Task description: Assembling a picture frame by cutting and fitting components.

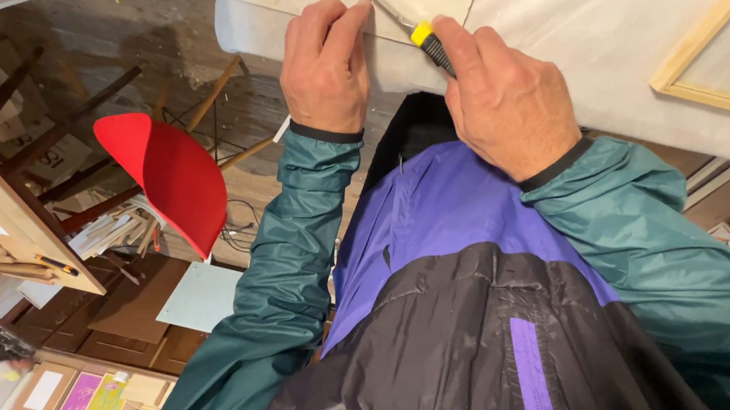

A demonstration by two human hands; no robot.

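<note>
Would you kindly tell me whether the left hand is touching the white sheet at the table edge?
Touching. The head view shows the left hand pressed flat on the white sheet, fingers curled over its folded edge.

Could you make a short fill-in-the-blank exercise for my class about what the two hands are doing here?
1. The right hand holds a knife with a black and ____ handle.
2. The left hand presses on the white ____.
3. The chair on the floor is ____.

Missing words: yellow; sheet; red
</note>
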